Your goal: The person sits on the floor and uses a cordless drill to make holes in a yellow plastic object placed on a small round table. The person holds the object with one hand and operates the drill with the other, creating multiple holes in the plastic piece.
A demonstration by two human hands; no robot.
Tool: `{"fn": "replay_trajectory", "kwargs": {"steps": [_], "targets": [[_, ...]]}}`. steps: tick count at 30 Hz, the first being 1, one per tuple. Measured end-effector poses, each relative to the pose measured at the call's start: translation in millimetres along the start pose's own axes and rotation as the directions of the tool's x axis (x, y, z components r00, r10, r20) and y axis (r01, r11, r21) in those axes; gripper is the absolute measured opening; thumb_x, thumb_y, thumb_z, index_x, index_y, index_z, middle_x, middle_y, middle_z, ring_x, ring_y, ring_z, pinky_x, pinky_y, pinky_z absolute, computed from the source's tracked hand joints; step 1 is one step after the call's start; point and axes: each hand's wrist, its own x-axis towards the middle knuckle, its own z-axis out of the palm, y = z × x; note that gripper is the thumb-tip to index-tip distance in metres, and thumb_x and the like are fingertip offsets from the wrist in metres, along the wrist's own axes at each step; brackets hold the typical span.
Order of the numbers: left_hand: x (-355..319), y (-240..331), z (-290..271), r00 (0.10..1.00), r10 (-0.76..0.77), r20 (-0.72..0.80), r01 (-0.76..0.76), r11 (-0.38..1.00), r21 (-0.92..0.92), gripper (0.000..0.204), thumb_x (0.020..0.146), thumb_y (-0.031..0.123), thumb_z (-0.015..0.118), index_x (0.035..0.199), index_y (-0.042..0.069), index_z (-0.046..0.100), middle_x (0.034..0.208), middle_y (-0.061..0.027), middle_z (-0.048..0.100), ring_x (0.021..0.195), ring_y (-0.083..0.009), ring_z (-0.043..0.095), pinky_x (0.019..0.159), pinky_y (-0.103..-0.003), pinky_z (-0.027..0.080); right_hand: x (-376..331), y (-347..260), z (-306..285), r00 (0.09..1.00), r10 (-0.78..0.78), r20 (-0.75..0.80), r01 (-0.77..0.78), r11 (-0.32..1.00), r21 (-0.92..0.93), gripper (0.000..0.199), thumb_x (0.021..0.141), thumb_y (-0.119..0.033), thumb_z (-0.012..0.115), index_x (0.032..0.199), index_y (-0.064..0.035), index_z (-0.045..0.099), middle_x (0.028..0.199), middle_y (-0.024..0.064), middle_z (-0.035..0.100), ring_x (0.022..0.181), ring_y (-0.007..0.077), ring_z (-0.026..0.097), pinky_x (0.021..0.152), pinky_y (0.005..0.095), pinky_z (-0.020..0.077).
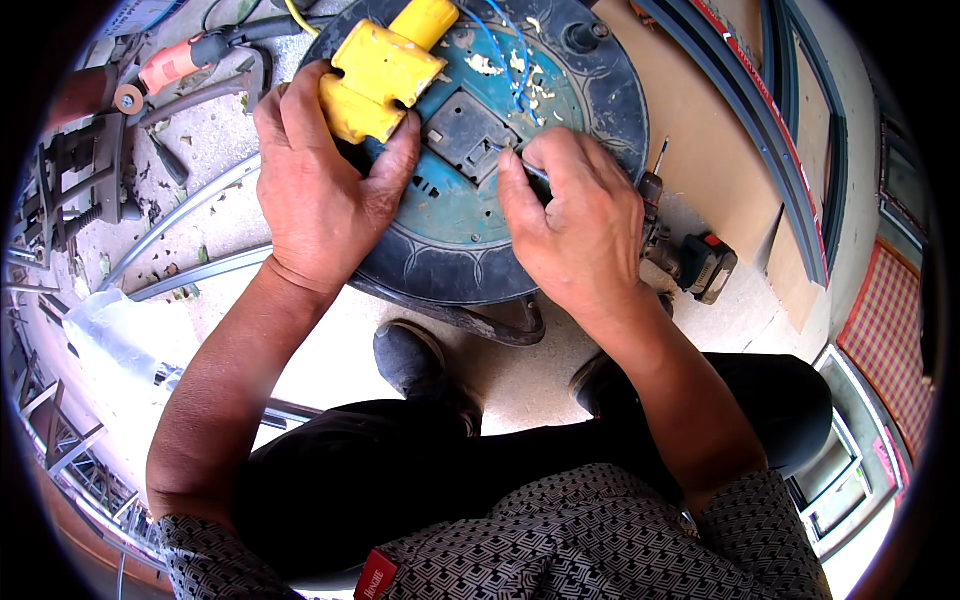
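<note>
- The right hand (580, 225) pinches the near end of a thin blue wire (510, 60) between thumb and forefinger, just right of the dark grey socket block (468, 135)
- The wire's long axis runs from those fingertips away to the far side, across the reel's blue centre
- The left hand (325, 185) is closed around a yellow plug box (378, 80), blocky smooth plastic, at the far left of the round cable reel (450, 230)
- The reel face is scuffed teal plastic with a black rim, littered with pale shavings
- A cordless drill (690, 260) lies on the dusty concrete at right
</note>
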Motion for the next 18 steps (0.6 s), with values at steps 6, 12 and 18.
{"fn": "replay_trajectory", "kwargs": {"steps": [6, 12, 18], "targets": [[-0.1, 0.2, -1.0, 1.0, -0.008, 0.006, 0.008, 1.0, -0.005, 0.083, 0.09, 0.046, 0.088, 0.149, 0.005, 0.047, 0.135, -0.0282, 0.053, 0.116, -0.0458, 0.066, 0.089, -0.05, 0.062, 2.0, -2.0, -1.3, 0.999, 0.024, -0.02, -0.023, 0.998, 0.063, 0.018, 0.096, -0.015, 0.077, 0.097, -0.0069, 0.061, 0.084, 0.0152, 0.065, 0.078, 0.0385, 0.068, 0.069, 0.0506, 0.0548], [0.3, 0.4, -0.5, 1.0, -0.019, 0.009, 0.019, 1.0, 0.008, 0.084, 0.09, 0.046, 0.088, 0.15, 0.004, 0.047, 0.134, -0.0281, 0.053, 0.116, -0.0459, 0.066, 0.088, -0.05, 0.062, 2.1, -0.6, -1.9, 1.0, 0.011, 0.019, -0.012, 0.999, 0.044, 0.015, 0.098, -0.015, 0.074, 0.101, -0.0079, 0.062, 0.088, 0.0151, 0.066, 0.082, 0.0388, 0.069, 0.071, 0.0511, 0.0552], [0.3, 1.1, -1.2, 1.0, -0.013, 0.004, 0.013, 1.0, 0.001, 0.083, 0.09, 0.045, 0.088, 0.149, 0.004, 0.047, 0.133, -0.0278, 0.053, 0.114, -0.0458, 0.066, 0.088, -0.05, 0.062, 3.0, -3.0, -3.0, 0.999, -0.004, 0.047, 0.005, 1.0, -0.012, 0.016, 0.099, -0.017, 0.073, 0.101, -0.0074, 0.06, 0.093, 0.0146, 0.062, 0.086, 0.0381, 0.067, 0.072, 0.051, 0.0558]]}}
